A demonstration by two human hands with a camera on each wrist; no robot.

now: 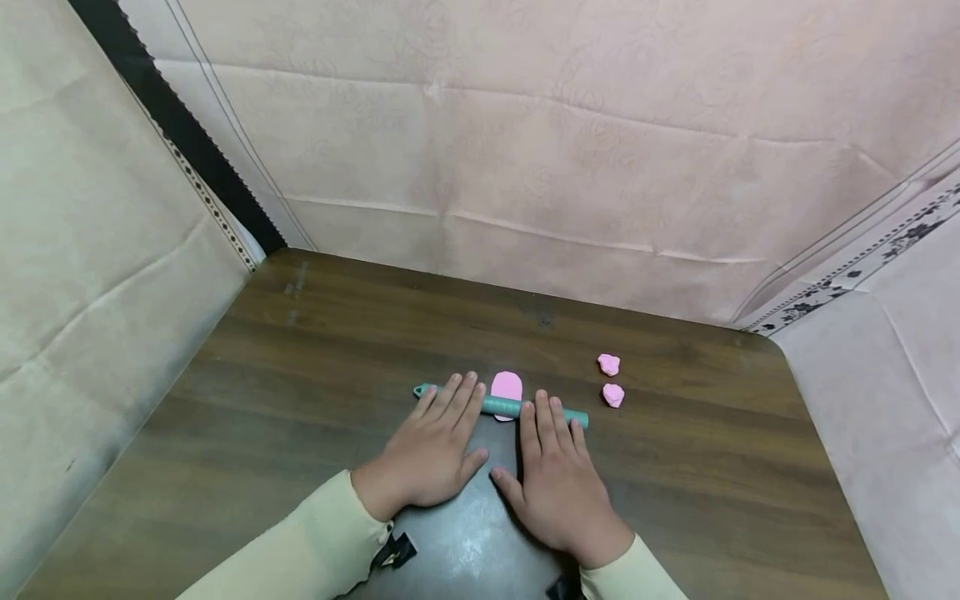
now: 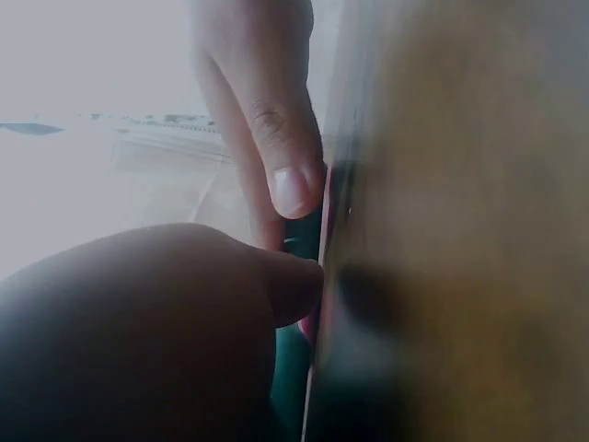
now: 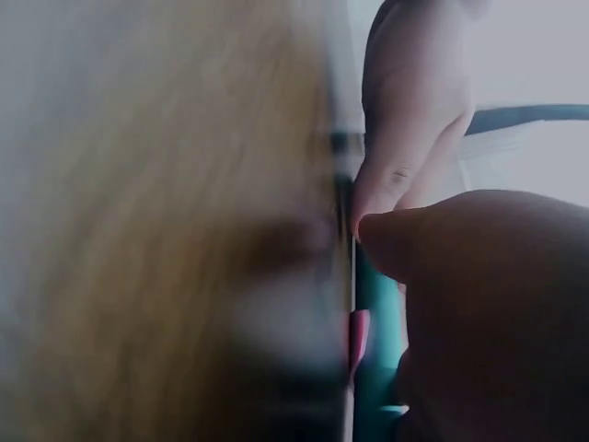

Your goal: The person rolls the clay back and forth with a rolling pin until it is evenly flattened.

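A teal rolling pin (image 1: 501, 406) lies crosswise over a flattened pink piece of clay (image 1: 507, 385), which shows above and just below it. My left hand (image 1: 431, 454) rests on the pin's left part, fingers straight and thumb out to the side. On its right part lies my right hand (image 1: 558, 492), its fingers likewise extended. In the left wrist view the pin (image 2: 293, 378) is partly hidden behind a thumb. The right wrist view shows the pin (image 3: 377, 322) beside a pink edge of the clay (image 3: 358, 341).
Two small pink lumps of clay (image 1: 609, 364) (image 1: 612, 395) sit to the right on the brown wood-grain table (image 1: 712, 467). A grey shiny area (image 1: 465, 533) lies between the forearms. Pale cloth (image 1: 525, 150) hangs behind the table and at both sides.
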